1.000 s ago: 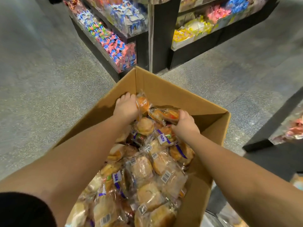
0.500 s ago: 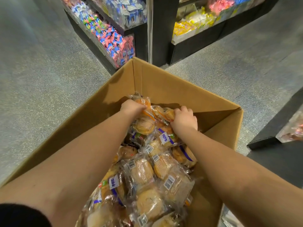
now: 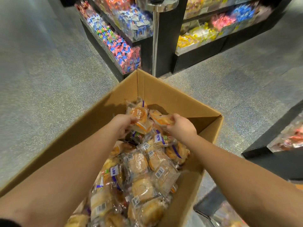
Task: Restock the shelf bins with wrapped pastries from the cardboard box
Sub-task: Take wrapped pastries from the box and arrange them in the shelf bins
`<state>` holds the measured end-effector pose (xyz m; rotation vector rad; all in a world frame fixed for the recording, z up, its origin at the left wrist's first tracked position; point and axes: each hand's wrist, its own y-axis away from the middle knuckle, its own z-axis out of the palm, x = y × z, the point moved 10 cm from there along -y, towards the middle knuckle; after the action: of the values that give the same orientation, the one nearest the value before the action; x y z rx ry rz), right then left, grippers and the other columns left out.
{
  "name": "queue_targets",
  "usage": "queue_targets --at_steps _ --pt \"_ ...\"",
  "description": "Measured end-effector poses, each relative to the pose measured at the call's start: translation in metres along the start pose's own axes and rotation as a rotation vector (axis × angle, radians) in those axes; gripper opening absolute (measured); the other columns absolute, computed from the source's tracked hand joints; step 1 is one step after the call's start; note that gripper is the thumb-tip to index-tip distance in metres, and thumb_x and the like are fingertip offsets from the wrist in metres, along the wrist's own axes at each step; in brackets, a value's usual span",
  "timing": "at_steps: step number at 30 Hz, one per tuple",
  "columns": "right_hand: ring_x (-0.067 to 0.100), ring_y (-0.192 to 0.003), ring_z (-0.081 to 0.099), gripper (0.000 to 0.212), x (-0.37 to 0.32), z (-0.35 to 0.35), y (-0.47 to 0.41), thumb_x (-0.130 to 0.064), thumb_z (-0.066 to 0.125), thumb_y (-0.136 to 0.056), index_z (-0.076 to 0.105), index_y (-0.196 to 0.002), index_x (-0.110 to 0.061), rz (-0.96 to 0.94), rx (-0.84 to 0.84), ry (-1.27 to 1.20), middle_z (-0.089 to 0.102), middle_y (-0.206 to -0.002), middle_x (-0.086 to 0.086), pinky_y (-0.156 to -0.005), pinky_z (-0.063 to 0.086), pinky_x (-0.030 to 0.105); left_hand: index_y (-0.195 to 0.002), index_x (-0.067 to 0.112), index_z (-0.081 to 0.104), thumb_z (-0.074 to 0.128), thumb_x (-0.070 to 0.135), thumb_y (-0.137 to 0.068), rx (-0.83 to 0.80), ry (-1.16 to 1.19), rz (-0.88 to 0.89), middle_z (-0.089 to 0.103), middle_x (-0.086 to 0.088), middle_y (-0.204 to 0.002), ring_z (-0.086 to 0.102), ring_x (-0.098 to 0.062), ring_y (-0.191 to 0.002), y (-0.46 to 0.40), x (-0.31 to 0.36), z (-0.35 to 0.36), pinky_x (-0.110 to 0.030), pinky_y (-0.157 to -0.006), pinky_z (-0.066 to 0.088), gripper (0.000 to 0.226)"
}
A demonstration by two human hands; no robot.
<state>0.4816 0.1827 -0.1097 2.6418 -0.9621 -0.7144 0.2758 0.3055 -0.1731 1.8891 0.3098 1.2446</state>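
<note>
Both fists are closed on wrapped pastries at the far end of the cardboard box: my left hand pinches the edge of an orange-labelled pastry, and my right hand curls round a second orange-striped packet just beside it. A moment ago both hands were pressed down among the heap, knuckles up; now the two packets have come up off the pile and tilted toward me, the left one turned so its round printed face shows. I take that to mean the picking step is nearly done and the carry to the shelf bins comes next, though none of the box's load looks depleted yet. Below my wrists, toward the near end of the box, lies the pile of pastries, still deep: round, golden-brown buns, each sealed in clear crinkly film with a white barcode sticker and a purple band. The film is glossy and slack, so I expect it to slip and rustle under my fingers; holding by the wrapper edge alone could let one drop. The box itself is plain brown corrugated board, flaps up, walls stiff. Beyond its far corner stand black shelf bins with clear fronts, packed with small bright sweets, and a speckled grey floor spreads to the box's left.
</note>
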Motion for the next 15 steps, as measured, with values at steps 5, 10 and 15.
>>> queue_targets --at_steps 5,10,15 --pt "0.011 -0.09 0.055 0.043 0.002 -0.03 0.065 -0.039 0.063 -0.093 0.056 -0.131 -0.022 -0.018 -0.045 -0.372 0.062 -0.117 -0.006 -0.058 0.041 0.018 -0.094 0.006 0.069 0.078 0.015 -0.077 -0.124 0.313 -0.003 0.068 -0.009 -0.096 0.058 -0.022 -0.085 0.088 -0.024 -0.011 -0.033 -0.081 0.043 0.021" --pt "0.017 -0.094 0.068 0.044 0.017 -0.041 0.127 -0.062 0.075 -0.072 0.068 -0.105 -0.035 0.045 -0.107 -0.769 0.072 -0.102 -0.009 -0.082 0.054 0.035 -0.114 0.014 0.063 0.074 0.012 -0.072 -0.248 0.564 0.079 0.066 -0.008 -0.103 0.061 -0.017 -0.082 0.175 -0.047 0.011 -0.026 -0.068 0.047 0.043" --pt "0.014 -0.082 0.064 0.021 0.035 -0.056 0.196 -0.031 0.078 -0.084 0.069 -0.1 -0.021 0.057 -0.164 -1.057 0.071 -0.089 -0.001 -0.071 0.05 0.026 -0.149 0.016 0.037 0.067 0.0 -0.082 -0.259 0.657 0.123 0.069 -0.015 -0.109 0.069 -0.027 -0.093 0.252 -0.072 0.023 -0.035 -0.073 0.059 0.075"
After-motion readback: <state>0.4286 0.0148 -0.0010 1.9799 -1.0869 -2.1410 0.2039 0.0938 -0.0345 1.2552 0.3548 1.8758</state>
